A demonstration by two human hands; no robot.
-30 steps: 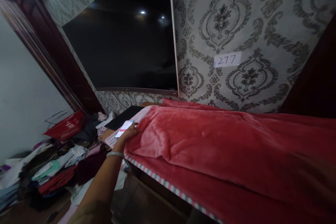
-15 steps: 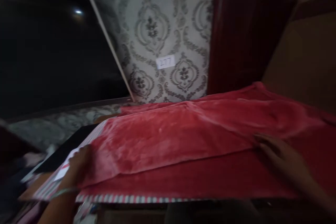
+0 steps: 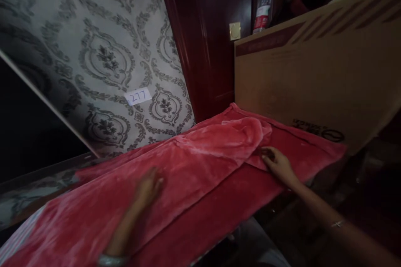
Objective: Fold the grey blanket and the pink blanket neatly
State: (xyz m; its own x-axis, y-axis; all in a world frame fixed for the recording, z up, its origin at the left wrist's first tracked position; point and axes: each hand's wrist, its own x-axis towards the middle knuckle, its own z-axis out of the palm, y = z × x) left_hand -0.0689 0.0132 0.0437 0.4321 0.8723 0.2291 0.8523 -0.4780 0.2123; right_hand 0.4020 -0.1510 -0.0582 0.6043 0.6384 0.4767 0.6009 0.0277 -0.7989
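Observation:
A long, soft red plush cloth (image 3: 200,171) lies across a surface covered in the same deep red (image 3: 219,212). Its far right end is bunched into a loose, rounded fold. My left hand (image 3: 149,187) rests on top of the plush, its fingers lying against the pile and somewhat blurred. At the right end, my right hand (image 3: 278,167) has its thumb and fingers curled together at the cloth's edge, pinching it. A bracelet circles each wrist.
A big cardboard box (image 3: 297,75) stands against the far right end. A plastic bottle (image 3: 263,10) with a red cap stands behind the box's top edge. Patterned wallpaper (image 3: 106,58) bears a paper label (image 3: 138,96) reading 277. A dark screen (image 3: 28,121) leans at the left.
The view has swung right, bringing the box and bottle into sight. My left hand has left the cloth's left end and moved inward along it. My right hand is now at the bunched right end.

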